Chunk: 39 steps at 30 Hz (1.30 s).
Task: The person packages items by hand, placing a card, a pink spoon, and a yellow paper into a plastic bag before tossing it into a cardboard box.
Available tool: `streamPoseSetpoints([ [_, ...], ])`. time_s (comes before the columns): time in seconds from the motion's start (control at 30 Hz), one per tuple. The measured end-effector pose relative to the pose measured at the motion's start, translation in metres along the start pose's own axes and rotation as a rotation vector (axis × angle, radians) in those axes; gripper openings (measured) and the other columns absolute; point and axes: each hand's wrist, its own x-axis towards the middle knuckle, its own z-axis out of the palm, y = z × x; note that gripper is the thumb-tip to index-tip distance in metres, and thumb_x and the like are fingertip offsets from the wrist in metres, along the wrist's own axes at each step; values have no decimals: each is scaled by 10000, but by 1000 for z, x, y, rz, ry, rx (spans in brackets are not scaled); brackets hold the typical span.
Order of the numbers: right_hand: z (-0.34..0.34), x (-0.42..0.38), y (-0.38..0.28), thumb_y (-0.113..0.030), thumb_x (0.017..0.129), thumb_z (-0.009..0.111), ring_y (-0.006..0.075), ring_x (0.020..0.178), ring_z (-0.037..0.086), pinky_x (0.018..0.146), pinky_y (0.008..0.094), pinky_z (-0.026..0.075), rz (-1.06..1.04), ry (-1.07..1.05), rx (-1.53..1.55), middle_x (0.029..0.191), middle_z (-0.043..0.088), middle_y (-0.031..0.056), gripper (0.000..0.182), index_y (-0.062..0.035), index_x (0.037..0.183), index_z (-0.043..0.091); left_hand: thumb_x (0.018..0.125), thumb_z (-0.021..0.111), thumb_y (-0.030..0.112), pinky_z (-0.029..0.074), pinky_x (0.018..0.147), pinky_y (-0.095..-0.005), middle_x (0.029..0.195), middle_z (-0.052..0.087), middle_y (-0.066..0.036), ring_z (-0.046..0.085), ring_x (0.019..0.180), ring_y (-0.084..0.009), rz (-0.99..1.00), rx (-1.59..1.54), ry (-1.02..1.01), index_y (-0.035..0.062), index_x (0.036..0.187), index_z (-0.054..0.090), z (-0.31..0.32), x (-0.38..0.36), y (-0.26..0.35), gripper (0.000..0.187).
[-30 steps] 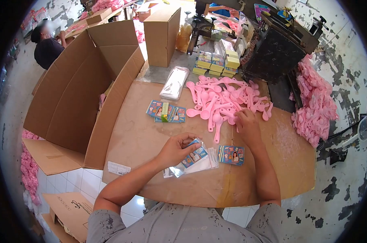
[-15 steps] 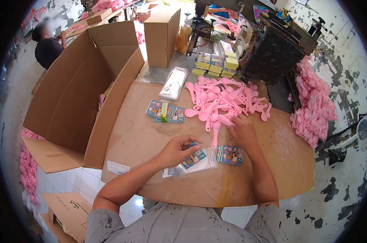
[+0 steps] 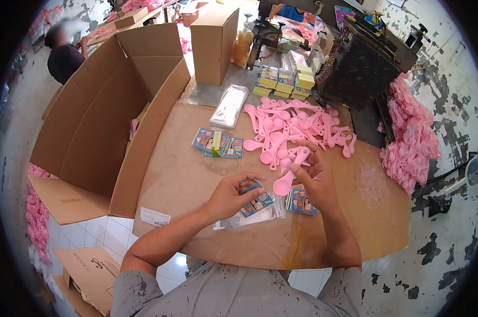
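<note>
My right hand (image 3: 318, 179) pinches a pink measuring spoon (image 3: 284, 182) by its handle, bowl end toward my left hand. Between thumb and fingers, my left hand (image 3: 233, 194) holds a small blue printed card (image 3: 257, 203), which lies over clear plastic bags (image 3: 239, 221) on the cardboard surface. A stack of the same blue cards (image 3: 301, 202) sits under and beside my right hand, partly covered by it. Beyond both hands spreads a pile of pink spoons (image 3: 297, 124). To its left are more blue cards with a yellow-green band (image 3: 218, 143).
A stack of clear bags (image 3: 230, 106) lies behind the cards. A large open carton (image 3: 91, 121) stands at left. Bundled cards (image 3: 281, 82) and a dark machine (image 3: 357, 66) are at the back. Bagged pink spoons (image 3: 410, 137) hang at right. Another person (image 3: 63, 58) is at far left.
My right hand has lifted a pink spoon from the near edge of the pile and brought it toward my left hand. The left hand stays on the card.
</note>
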Motion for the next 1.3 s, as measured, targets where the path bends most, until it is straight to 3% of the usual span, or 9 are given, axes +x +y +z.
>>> streamPoseSetpoints([
  [0.27, -1, 13, 4, -12, 998, 665, 109, 934, 689, 668, 265, 597, -143, 177, -353, 1173, 631, 84, 488, -9, 1460, 508, 1037, 674, 61, 575, 839, -250, 1102, 736, -46, 694, 1024, -83, 58, -24, -49, -10, 1343, 639, -5, -3, 1, 316],
  [0.37, -14, 14, 11, -27, 999, 673, 104, 881, 691, 682, 264, 604, 46, -12, -197, 1144, 648, 82, 468, -4, 1442, 522, 1035, 677, 62, 580, 844, -253, 1105, 734, -48, 696, 1033, -85, 65, -40, -48, -8, 1354, 630, -6, -3, 8, 330],
  [0.47, -5, 12, 0, -29, 997, 680, 106, 861, 694, 689, 265, 608, -53, 79, -65, 1144, 646, 82, 464, -1, 1433, 523, 1033, 682, 64, 579, 847, -250, 1120, 737, -57, 696, 1030, -85, 73, 2, -10, -11, 1358, 626, -4, -2, 6, 338],
  [0.63, 3, 7, -1, -15, 995, 690, 110, 885, 698, 721, 266, 609, -56, 5, -101, 1131, 647, 73, 465, 0, 1429, 522, 1033, 690, 80, 576, 860, -245, 1138, 750, -70, 698, 1011, -85, -9, -13, -18, -25, 1322, 656, -4, -2, 2, 310],
  [0.97, 16, 2, 15, -18, 1009, 689, 117, 963, 697, 762, 267, 599, -138, 20, -104, 1095, 640, 59, 481, -1, 1460, 523, 1067, 656, 138, 540, 727, -217, 1072, 772, -60, 676, 907, -53, -129, 118, -38, -27, 1337, 672, -4, -1, 10, 317],
  [1.07, 17, -3, 27, -31, 1015, 684, 125, 998, 692, 791, 263, 579, -173, 29, -120, 1105, 647, 66, 481, 2, 1468, 527, 1073, 648, 153, 550, 751, -219, 1067, 773, -49, 679, 904, -51, -133, 103, -27, -13, 1347, 669, -1, -2, 22, 321],
  [1.17, 13, -10, 46, -37, 1009, 675, 168, 1107, 668, 925, 329, 548, -259, -7, -419, 1200, 656, 96, 487, -10, 1473, 529, 1073, 650, 162, 559, 773, -221, 1065, 771, -29, 679, 904, -43, -29, -4, -6, -1, 1346, 668, -5, 1, 7, 318],
  [1.27, 14, -11, 25, -36, 993, 668, 225, 1246, 614, 1061, 408, 482, -465, -325, -759, 1335, 643, 123, 446, -12, 1429, 576, 1073, 651, 158, 555, 799, -229, 1061, 765, -29, 676, 929, -45, -14, -75, -22, 8, 1358, 657, -9, 3, 1, 322],
  [1.3, 11, -9, 25, -26, 982, 668, 243, 1282, 596, 1084, 418, 464, -358, -278, -567, 1372, 630, 127, 418, -20, 1395, 605, 1073, 650, 157, 552, 803, -230, 1060, 762, -29, 674, 937, -45, -9, -83, -37, 10, 1362, 652, -10, 3, 2, 324],
])
